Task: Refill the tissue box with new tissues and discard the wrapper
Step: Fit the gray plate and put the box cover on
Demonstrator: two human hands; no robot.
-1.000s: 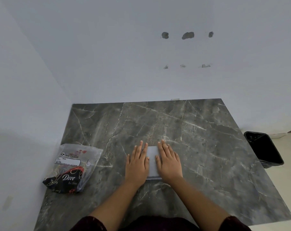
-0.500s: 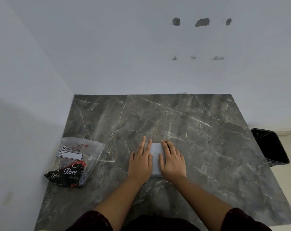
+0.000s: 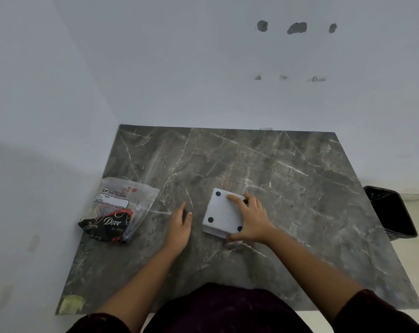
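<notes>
Four right fingers [image 3: 237,197] atop tissue box [image 3: 224,213], thumb underneath

2 bare forearms reach out from dark maroon sleeves [image 3: 376,308] that end above the elbows. The left hand [image 3: 179,227] and right hand [image 3: 252,222] wear no rings, watch or gloves. Dark maroon clothing [image 3: 227,308] covers the torso.

One grey marble table [image 3: 299,193] is standing in the corner. On it one white tissue box [image 3: 221,212] is lying, and it is showing four black dots. One plastic tissue pack [image 3: 118,210] is lying there too. Two hands are showing: one left hand [image 3: 179,227] and one right hand [image 3: 251,219]. One black bin [image 3: 391,212] is standing beside the table. Three dark patches [image 3: 296,28] are marking the wall.
</notes>
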